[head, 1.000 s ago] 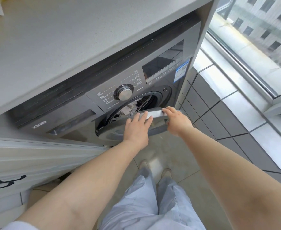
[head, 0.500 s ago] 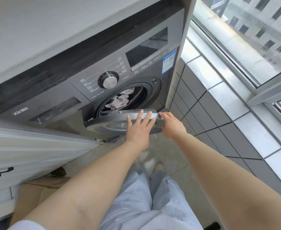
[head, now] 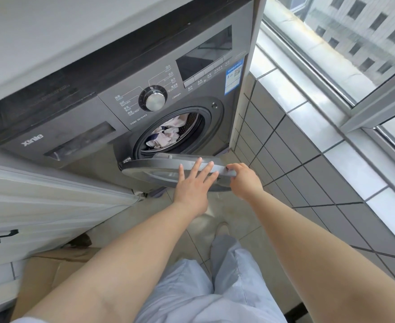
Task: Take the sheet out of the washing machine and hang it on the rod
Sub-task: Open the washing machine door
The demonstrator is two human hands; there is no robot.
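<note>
A dark grey front-loading washing machine (head: 80, 127) stands under a pale counter. Its round door (head: 150, 166) is swung out toward me, hinged at the left. Inside the drum lies a crumpled white sheet (head: 166, 134) with dark blue patches. My left hand (head: 194, 183) lies flat on the door's outer face, fingers straight and spread. My right hand (head: 244, 180) grips the door's right edge with curled fingers. No rod is in view.
A white cabinet (head: 40, 201) with black handles stands left of the machine. A cardboard box (head: 52, 269) sits on the floor below it. A grey-tiled low wall (head: 308, 173) and a window (head: 355, 43) run along the right. My legs and feet stand on the tiled floor.
The door has swung further open, baring more of the drum and the sheet. Both hands have stayed on the door and moved with it. My view has dropped lower.
</note>
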